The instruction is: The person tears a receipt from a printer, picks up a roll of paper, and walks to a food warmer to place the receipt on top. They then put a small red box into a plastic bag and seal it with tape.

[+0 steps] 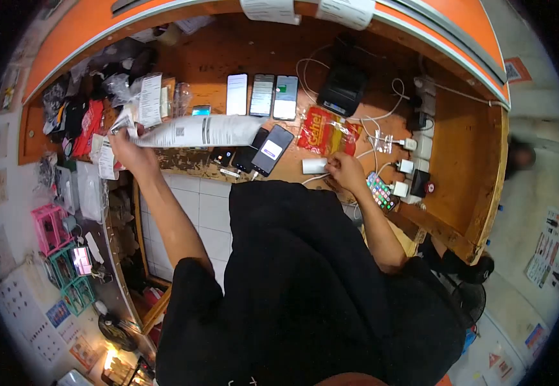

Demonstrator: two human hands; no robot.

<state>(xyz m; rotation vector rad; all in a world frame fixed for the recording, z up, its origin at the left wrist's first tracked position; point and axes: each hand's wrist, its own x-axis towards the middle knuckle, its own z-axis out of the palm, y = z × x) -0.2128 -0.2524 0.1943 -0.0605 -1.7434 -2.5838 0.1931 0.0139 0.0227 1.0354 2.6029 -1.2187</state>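
Observation:
On the left, my left hand (129, 149) is closed on the end of a long printed paper slip (202, 132), which stretches right over the desk and bears a small square code. The slip's far end overlaps a dark phone beside a phone with a lit screen (273, 150). Near the desk's front edge, my right hand (346, 172) has its fingers closed at the right end of a small white block (315, 166). A white cable runs close below that block. Just behind this hand lies a red and yellow packet (324, 130).
Three phones (261, 95) with lit screens lie in a row at the back. A black printer-like box (342, 90) stands to their right. White chargers (405, 167) and cables crowd the right side, by a phone showing app icons (381, 192). Plastic bags (120, 87) and papers pile up at left.

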